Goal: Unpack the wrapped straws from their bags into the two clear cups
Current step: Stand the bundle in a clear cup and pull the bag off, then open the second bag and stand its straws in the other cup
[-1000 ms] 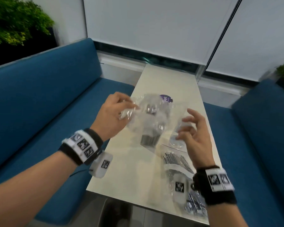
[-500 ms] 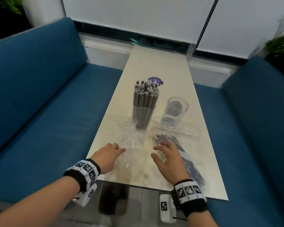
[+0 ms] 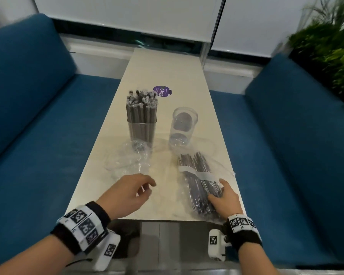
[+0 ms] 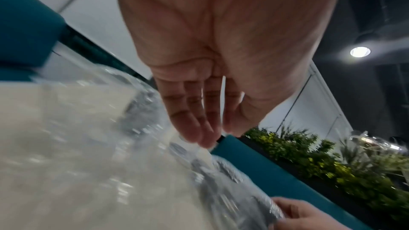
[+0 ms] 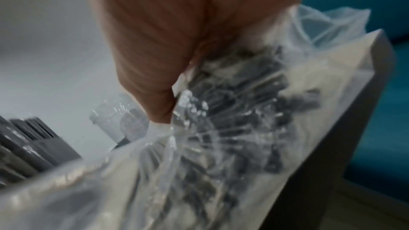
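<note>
A clear cup (image 3: 141,128) packed with grey wrapped straws stands mid-table. An empty clear cup (image 3: 184,127) stands to its right. A full clear bag of straws (image 3: 199,181) with a white label lies along the table's near right edge. My right hand (image 3: 218,190) grips its near end, thumb on top, as the right wrist view shows on the bag (image 5: 232,111). An empty crumpled bag (image 3: 127,161) lies in front of the full cup. My left hand (image 3: 147,188) hovers just behind it with relaxed fingers (image 4: 199,128), holding nothing.
The narrow cream table (image 3: 163,62) runs away from me between two blue benches (image 3: 38,116). A purple round sticker (image 3: 162,91) sits behind the full cup. Green plants (image 3: 330,42) stand at the far right.
My left hand has let go of the empty bag, which dropped from mid-air to the table. Both hands came down and back; the right one moved right and took hold of the full bag.
</note>
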`<move>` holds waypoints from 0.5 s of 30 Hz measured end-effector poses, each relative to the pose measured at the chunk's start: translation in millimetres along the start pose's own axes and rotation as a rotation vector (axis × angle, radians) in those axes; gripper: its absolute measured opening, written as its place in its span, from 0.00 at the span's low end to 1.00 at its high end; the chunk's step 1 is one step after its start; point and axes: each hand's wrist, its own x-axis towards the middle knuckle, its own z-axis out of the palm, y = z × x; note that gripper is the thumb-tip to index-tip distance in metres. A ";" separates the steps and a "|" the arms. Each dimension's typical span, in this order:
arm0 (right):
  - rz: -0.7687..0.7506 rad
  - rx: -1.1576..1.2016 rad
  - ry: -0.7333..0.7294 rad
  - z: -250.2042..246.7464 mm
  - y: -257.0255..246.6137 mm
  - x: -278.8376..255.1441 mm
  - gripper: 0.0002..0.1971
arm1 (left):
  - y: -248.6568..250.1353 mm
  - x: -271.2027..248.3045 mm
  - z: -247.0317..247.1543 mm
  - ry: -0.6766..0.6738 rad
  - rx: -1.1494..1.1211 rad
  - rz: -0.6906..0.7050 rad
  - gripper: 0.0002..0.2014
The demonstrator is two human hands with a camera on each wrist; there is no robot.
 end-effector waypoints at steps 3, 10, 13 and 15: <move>-0.150 0.107 0.094 -11.3 11.3 -24.4 0.33 | 27.0 28.0 26.7 -0.025 -0.101 -0.071 0.26; -0.543 0.228 0.098 -17.6 40.8 -70.2 0.36 | 89.4 78.7 59.4 0.110 -0.590 -0.116 0.33; -0.621 0.028 0.013 -47.1 60.1 -68.5 0.23 | 98.3 99.4 59.3 0.124 -0.547 -0.028 0.17; -0.583 -0.002 0.145 -77.1 81.0 -61.1 0.26 | 101.1 110.9 54.9 0.091 -0.519 -0.018 0.18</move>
